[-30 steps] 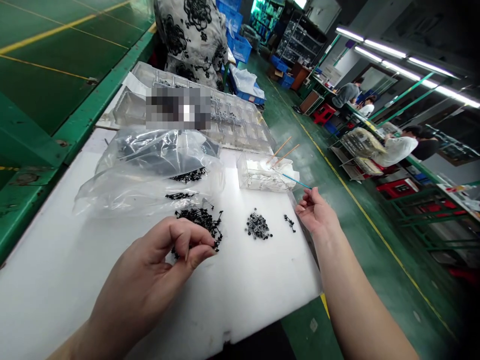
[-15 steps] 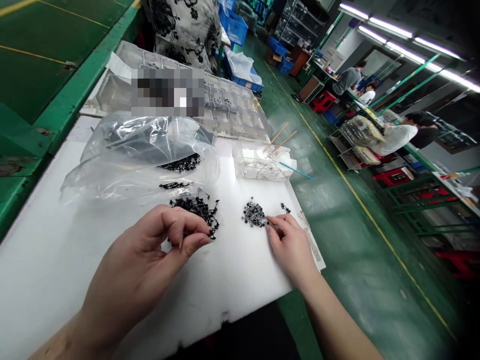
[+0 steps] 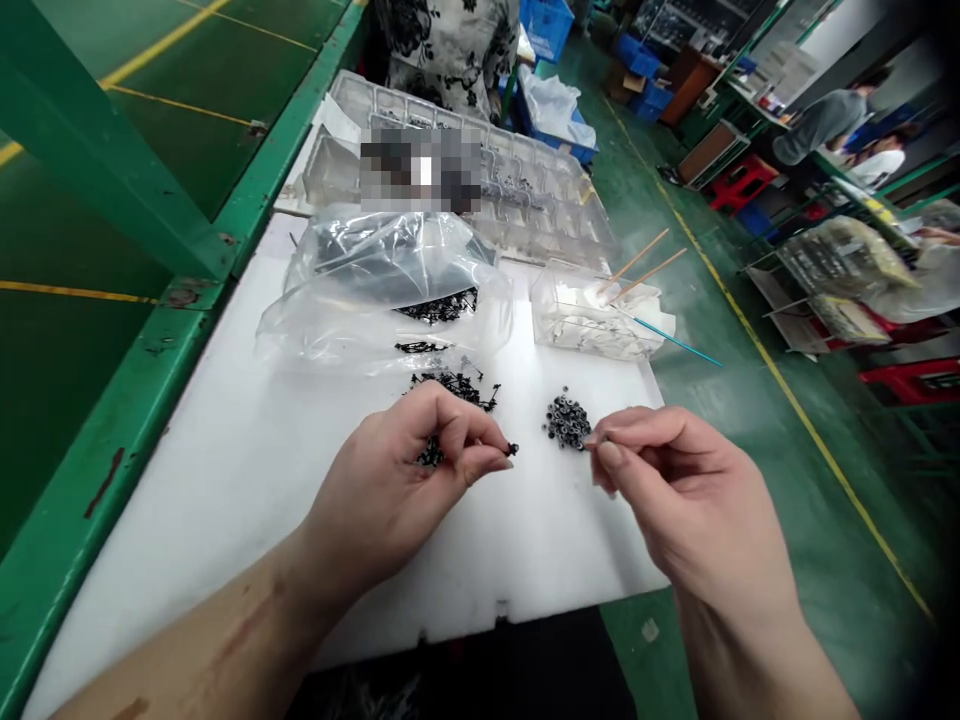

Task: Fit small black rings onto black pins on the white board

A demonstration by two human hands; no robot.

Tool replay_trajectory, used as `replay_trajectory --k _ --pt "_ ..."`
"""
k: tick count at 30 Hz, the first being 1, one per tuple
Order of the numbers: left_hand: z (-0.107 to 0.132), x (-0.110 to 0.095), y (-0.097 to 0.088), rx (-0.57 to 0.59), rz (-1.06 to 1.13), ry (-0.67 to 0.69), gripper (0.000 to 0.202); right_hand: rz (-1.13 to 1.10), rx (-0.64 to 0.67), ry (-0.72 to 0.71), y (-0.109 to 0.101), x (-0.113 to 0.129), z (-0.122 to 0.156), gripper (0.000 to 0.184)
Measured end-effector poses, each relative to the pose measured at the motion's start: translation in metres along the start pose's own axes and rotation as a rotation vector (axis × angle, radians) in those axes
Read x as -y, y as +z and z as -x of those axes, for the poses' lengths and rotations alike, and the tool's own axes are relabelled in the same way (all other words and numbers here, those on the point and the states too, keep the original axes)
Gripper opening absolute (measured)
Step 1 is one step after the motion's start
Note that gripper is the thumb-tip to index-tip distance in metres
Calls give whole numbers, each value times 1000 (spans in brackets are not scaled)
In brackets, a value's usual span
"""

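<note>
My left hand (image 3: pixel 412 470) pinches a small black plastic part (image 3: pixel 513 450) between thumb and forefinger, its tip sticking out to the right. Behind that hand lies a pile of similar black parts (image 3: pixel 454 386), partly hidden by my fingers. My right hand (image 3: pixel 682 480) is closed in a pinch in front of the heap of small black and grey rings (image 3: pixel 568 420). Whatever sits between its fingertips is too small to make out. The two hands are apart, both held above the white work surface (image 3: pixel 555 540).
Beyond the piles sits a clear plastic bag (image 3: pixel 375 290) with more black parts. A clear box (image 3: pixel 592 320) holds white material, two wooden sticks and a blue stick. Compartment trays (image 3: pixel 547 215) lie at the back. A green metal beam (image 3: pixel 150 420) borders the left; a person in patterned clothing (image 3: pixel 450 50) is opposite.
My right hand has lifted from beside the rings, come nearer to the camera and turned, fingers pinched. My left hand keeps its pinch on the black part. The view has shifted left.
</note>
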State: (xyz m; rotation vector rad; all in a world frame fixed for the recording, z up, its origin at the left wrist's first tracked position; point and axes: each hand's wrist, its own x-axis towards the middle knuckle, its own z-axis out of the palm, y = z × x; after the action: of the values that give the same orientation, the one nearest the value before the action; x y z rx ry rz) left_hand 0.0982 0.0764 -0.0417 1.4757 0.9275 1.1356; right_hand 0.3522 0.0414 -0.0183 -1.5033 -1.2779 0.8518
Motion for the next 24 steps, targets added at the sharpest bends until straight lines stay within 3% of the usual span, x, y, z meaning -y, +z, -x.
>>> replay_trajectory --k 5,8,12,24 --pt "-1 -1 -1 11 7 23 38 -176 175 80 31 23 -4 16" --pt "-1 -1 -1 6 12 50 38 -107 205 33 33 26 -3 10" --pt "-1 -1 -1 13 -12 76 38 -48 269 -89 32 28 -1 19" --pt "-2 2 -2 31 -21 113 39 -70 353 -73 40 22 -5 24"
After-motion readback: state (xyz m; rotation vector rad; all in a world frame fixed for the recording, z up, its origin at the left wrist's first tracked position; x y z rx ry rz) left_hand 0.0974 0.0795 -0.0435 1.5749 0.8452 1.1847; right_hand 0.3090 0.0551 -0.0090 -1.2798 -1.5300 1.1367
